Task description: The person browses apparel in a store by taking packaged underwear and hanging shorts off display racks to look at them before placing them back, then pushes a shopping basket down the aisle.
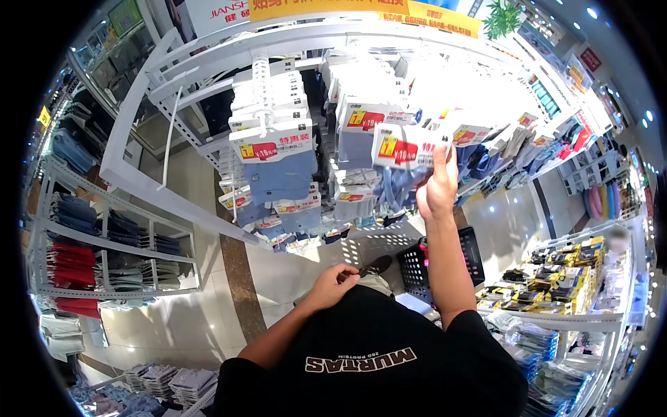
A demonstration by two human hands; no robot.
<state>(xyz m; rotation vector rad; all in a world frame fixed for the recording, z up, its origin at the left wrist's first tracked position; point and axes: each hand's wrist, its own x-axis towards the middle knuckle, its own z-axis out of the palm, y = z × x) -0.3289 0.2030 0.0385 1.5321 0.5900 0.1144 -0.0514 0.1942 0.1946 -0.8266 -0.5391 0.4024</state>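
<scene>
My right hand (439, 182) is raised at the display rack, its thumb pressed on the card of a carded blue garment (399, 186). The card is white with a yellow and red price label, and the soft blue cloth hangs bunched below it. Left of it, more carded garments (358, 128) hang in a row. A further row of carded blue garments (278, 182) hangs from a white hook at the rack's left. Low in front of my waist, my left hand (335, 285) holds nothing, its fingers loosely bent and a little apart.
A black shopping basket (472, 254) with something pink in it stands on the floor beyond my right forearm. The white rack frame (132, 153) curves along the left. Shelves of folded clothes (73, 267) stand at left, and yellow-and-black packs (556, 278) lie on a right-hand shelf.
</scene>
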